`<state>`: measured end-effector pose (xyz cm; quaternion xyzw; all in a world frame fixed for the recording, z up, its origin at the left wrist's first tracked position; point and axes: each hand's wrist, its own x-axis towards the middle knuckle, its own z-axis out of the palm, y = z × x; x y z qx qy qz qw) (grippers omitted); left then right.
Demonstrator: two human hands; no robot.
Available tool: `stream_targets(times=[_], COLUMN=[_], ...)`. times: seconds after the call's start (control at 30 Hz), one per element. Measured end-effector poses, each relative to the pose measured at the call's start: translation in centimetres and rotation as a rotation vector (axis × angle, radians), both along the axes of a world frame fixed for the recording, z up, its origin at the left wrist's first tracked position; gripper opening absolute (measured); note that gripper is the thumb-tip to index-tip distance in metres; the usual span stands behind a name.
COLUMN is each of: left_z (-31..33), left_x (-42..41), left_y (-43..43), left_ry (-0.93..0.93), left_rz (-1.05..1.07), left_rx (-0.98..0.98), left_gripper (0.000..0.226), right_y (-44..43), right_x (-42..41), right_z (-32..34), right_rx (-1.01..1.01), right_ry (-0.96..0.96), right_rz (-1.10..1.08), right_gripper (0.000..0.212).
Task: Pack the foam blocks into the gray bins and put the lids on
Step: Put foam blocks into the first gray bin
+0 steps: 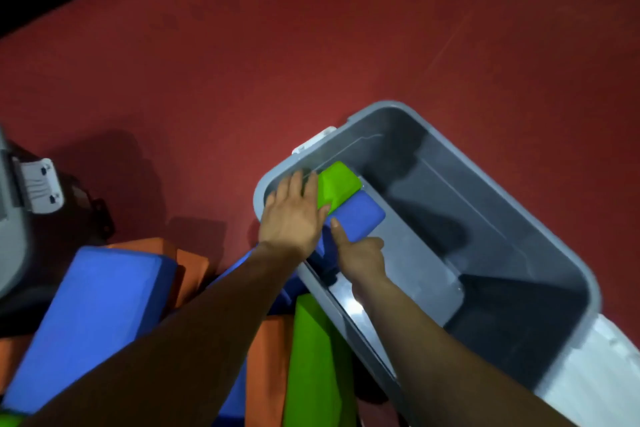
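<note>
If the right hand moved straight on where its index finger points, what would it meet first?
Probably the blue block, which the right hand seems to touch; the green block lies just beyond.

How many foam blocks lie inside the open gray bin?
2: a green block in the gray bin's left corner, a blue block beside it; others may be hidden.

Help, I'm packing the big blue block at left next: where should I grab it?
Probably from above, fingers down both long sides of the big blue block, near its middle. Its broad face lies up, propped on an orange block, so the sides are easier to reach than the underside.
</note>
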<state>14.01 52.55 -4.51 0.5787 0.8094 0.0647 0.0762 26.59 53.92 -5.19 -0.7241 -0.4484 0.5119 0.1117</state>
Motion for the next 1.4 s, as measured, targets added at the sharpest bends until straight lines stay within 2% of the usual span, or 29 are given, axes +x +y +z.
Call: stream_targets(times=[0.1, 0.3, 0.4, 0.43, 0.5, 0.53, 0.6, 0.73, 0.87, 0.97, 1.07, 1.17, 1.4], left_z=[3.9, 9.6, 10.0, 9.6, 4.7, 4.2, -1.7, -1.6, -1.4, -3.6, -5.6, -6.7, -4.6], left_x=[-0.2, 2.0, 4.0, 4.5, 5.1, 5.3, 4.0, 4.9, 6.5, 6.0, 5.4, 5.4, 5.8], left_y=[-3.8, -11.8, -15.7, -16.8, -19.7, -20.6, -21.3, -21.3, -21.3, -20.3, -19.9, -20.0, -18.6], left_ry=[-0.036, -0.124, -0.174, -0.190, -0.238, -0.269, -0.312, -0.364, -0.362, -0.383, -0.362, -0.360, -0.584], left_rz=[0.017, 0.141, 0.151, 0.155, 0.159, 0.170, 0.226, 0.280, 0.339, 0.422, 0.383, 0.382, 0.684], left_rx=[0.059, 0.039, 0.025, 0.014, -0.085, -0.125, -0.206, -0.258, -0.362, -0.315, -0.321, -0.365, -0.321], left_gripper=[0.073, 0.085, 0.083, 0.082, 0.080, 0.079, 0.080, 0.089, 0.092, 0.090, 0.097, 0.107, 0.109], right_y=[-2.1, -8.2, -11.5, -12.5, -15.1, -15.6, -16.4, -17.0, -17.1, -17.2, -17.9, -18.6, -19.3], right_x=[0.5, 2.2, 4.3, 4.9, 6.0, 6.5, 5.4, 7.0, 8.5, 7.7, 7.1, 6.9, 7.4], right_z=[4.2, 12.0, 13.3, 13.3, 9.4, 9.0, 3.4, 1.4, 0.9, -1.2, -2.9, -3.4, -2.6], right_rx=[0.066, 0.254, 0.303, 0.271, 0.187, 0.167, 0.096, -0.007, -0.092, -0.187, -0.192, -0.179, -0.129], right_ry=[-0.017, -0.013, 0.025, 0.041, 0.052, 0.043, 0.009, -0.108, -0.225, -0.266, -0.259, -0.196, -0.121], right_rz=[0.088, 0.352, 0.450, 0.480, 0.532, 0.576, 0.639, 0.780, 0.887, 0.899, 0.852, 0.793, 0.666], right_gripper=[0.094, 0.101, 0.078, 0.076, 0.079, 0.084, 0.104, 0.149, 0.169, 0.167, 0.170, 0.155, 0.147])
